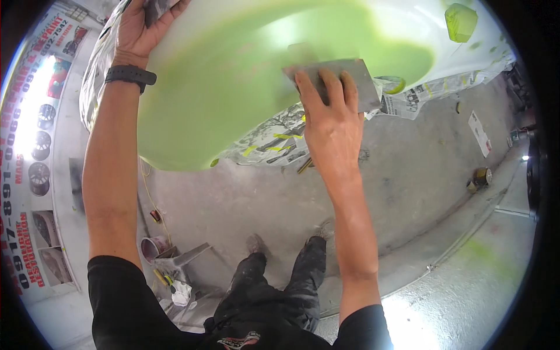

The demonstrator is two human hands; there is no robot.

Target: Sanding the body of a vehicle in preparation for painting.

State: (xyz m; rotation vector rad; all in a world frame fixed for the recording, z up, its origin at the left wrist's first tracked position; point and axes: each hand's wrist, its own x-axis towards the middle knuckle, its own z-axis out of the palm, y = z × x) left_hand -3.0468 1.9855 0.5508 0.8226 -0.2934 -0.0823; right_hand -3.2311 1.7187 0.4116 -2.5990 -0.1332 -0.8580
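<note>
A white vehicle body panel (204, 105) with a large pale green patch spans the top, its lower edge masked with newspaper (262, 146) and yellow tape. My right hand (329, 116) presses a grey rectangular sheet (363, 87), apparently sandpaper, against the green area, fingers bent over it. My left hand (140, 32), with a dark watch on the wrist, is at the panel's upper left edge, gripping a dark grey piece (156, 9) that is partly cut off by the frame.
A printed banner (41, 151) lines the left wall. A bucket (153, 247), tools and scraps lie low at left, with a yellow cord nearby. Cans (482, 176) and a paper strip (479, 133) lie on the floor at right. My legs are below the panel.
</note>
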